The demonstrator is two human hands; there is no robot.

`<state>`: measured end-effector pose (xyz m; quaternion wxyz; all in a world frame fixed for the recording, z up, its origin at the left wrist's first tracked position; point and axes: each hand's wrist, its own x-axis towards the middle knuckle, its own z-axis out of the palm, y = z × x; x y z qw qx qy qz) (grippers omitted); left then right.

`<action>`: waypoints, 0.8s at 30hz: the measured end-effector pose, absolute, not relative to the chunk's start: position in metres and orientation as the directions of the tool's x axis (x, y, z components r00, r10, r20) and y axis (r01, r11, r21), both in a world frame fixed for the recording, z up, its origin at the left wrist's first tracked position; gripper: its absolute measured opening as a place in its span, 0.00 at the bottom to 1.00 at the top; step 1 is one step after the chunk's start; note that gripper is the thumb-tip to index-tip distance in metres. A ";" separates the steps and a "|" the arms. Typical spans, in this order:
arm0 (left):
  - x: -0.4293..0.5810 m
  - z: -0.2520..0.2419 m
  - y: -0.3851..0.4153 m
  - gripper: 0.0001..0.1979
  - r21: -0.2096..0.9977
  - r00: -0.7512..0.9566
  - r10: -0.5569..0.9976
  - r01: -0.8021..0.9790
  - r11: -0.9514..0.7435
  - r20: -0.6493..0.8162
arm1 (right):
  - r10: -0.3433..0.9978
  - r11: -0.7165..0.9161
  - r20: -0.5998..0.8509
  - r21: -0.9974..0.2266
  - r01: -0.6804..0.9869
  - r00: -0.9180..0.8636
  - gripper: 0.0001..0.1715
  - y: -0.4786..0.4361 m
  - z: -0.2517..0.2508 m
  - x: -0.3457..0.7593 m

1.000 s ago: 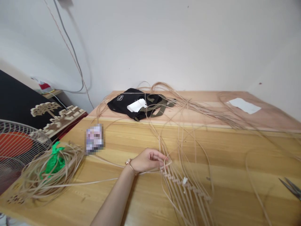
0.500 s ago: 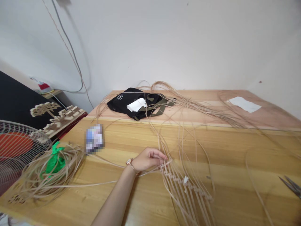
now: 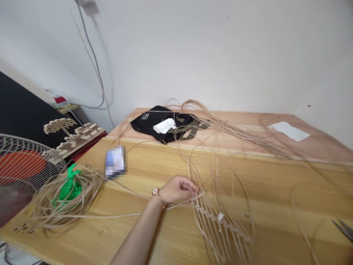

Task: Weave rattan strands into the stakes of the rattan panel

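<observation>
My left hand [image 3: 180, 190], with a watch on its wrist, is closed in a pinch at the upper left end of a piece of woven rattan [image 3: 211, 214]. Its thumb and fingers hold thin, pale rattan strands; which ones exactly is partly hidden by the fingers. A knotted band slants down to the right across the weave, with a small white scrap [image 3: 220, 216] on it. Loose strands spread from the band towards the wall and towards me. My right hand is out of sight.
A coil of rattan [image 3: 91, 193] tied with green plastic [image 3: 72, 187] lies left, near a fan [image 3: 24, 162]. Behind are a blurred packet [image 3: 115, 162], a black bag [image 3: 150, 123], long strands and white paper [image 3: 291, 131]. Scissors [image 3: 343, 229] lie at the right edge.
The whole view has shifted slightly, so things sit a little lower and further right. My left hand keeps its pinch at the same end of the weave.
</observation>
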<state>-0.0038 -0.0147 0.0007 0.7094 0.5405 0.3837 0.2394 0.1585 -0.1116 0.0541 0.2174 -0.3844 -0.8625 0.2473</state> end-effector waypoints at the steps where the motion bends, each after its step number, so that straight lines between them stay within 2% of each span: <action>1: -0.003 0.000 -0.015 0.16 0.953 0.588 0.760 0.071 0.295 -0.279 | 0.785 0.569 0.174 -0.582 0.581 -0.595 0.14 -0.106 0.065 0.159; 5: -0.001 0.000 -0.014 0.15 0.961 0.614 0.756 0.017 0.277 -0.229 | 0.887 0.425 0.085 -0.536 0.729 -0.455 0.14 -0.067 0.085 0.156; 8: 0.000 -0.002 -0.014 0.12 0.970 0.595 0.781 -0.011 0.243 -0.189 | 0.872 0.416 0.028 -0.571 0.708 -0.490 0.13 -0.040 0.069 0.155; 13: 0.000 -0.003 -0.013 0.08 0.975 0.612 0.777 -0.044 0.217 -0.145 | 0.911 0.259 -0.073 -0.664 0.701 -0.406 0.13 -0.021 0.041 0.159; 20: 0.000 0.000 -0.014 0.08 0.970 0.614 0.775 -0.063 0.237 -0.149 | 0.884 0.114 -0.201 -0.782 0.612 -0.422 0.16 -0.003 0.032 0.150; 24: 0.001 -0.003 -0.015 0.09 0.974 0.616 0.773 -0.038 0.223 -0.153 | 0.907 0.014 -0.220 -0.836 0.548 -0.359 0.13 0.002 0.020 0.146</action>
